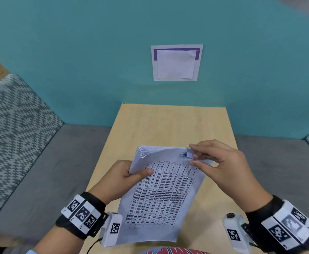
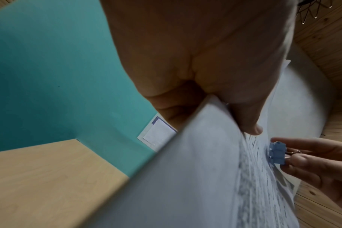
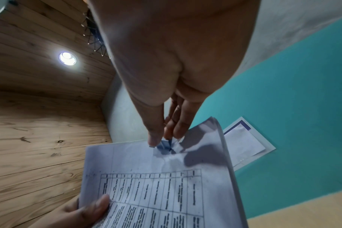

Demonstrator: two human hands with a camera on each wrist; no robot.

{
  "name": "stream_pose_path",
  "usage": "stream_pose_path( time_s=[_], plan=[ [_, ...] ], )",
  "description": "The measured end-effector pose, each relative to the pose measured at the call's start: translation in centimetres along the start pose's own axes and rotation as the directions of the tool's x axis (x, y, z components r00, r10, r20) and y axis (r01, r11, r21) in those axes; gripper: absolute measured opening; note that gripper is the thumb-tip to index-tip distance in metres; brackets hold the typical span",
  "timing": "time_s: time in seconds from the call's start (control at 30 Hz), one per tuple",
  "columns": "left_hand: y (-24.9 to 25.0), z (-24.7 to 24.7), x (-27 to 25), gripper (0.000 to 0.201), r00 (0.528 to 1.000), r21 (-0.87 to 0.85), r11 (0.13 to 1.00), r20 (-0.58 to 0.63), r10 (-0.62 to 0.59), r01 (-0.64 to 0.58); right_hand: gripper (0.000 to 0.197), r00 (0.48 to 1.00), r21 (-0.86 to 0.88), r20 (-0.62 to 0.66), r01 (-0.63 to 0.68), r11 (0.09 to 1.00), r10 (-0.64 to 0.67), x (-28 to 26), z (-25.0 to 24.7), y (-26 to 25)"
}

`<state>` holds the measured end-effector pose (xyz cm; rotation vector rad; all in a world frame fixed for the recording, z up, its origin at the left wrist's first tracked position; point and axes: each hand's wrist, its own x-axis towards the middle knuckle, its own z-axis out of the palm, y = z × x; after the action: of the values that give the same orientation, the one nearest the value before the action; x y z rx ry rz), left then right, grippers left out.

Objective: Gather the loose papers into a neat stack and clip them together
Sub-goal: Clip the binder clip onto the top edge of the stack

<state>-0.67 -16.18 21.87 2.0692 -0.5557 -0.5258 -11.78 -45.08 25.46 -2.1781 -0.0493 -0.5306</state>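
Observation:
A stack of white papers (image 1: pixel 161 191) with a printed table on top is held tilted above the light wooden table (image 1: pixel 170 125). My left hand (image 1: pixel 129 176) grips the stack's left edge, thumb on top; the stack also shows as papers (image 2: pixel 215 177) and papers (image 3: pixel 166 185). A small blue binder clip (image 1: pixel 185 154) sits at the stack's top edge near the right corner. My right hand (image 1: pixel 195 154) pinches the clip's wire handles between thumb and fingers. The blue clip (image 2: pixel 277 153) touches the paper edge; in the right wrist view the clip (image 3: pixel 165 145) straddles the top edge.
A teal wall (image 1: pixel 95 61) stands behind the table with a white sheet (image 1: pixel 176 63) stuck on it. Grey bench seating (image 1: pixel 45 171) runs along both sides, with a patterned cushion (image 1: pixel 12 125) at left. The table's far half is bare wood.

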Motion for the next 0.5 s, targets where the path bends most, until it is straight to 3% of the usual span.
stream_pose_path(
  time_s=[0.23,0.5],
  plan=[
    [-0.4,-0.2,-0.3,0.093,1.000,-0.004,1.000,-0.009,-0.004,0.004,0.029,0.999,-0.055,0.039,-0.021,0.998,0.023,0.3,0.2,-0.8],
    [-1.0,-0.4,-0.1,0.094,1.000,0.018,1.000,-0.004,0.011,-0.011,0.038,0.998,-0.049,0.000,-0.061,0.997,0.061,-0.2,-0.2,-1.8]
  ],
)
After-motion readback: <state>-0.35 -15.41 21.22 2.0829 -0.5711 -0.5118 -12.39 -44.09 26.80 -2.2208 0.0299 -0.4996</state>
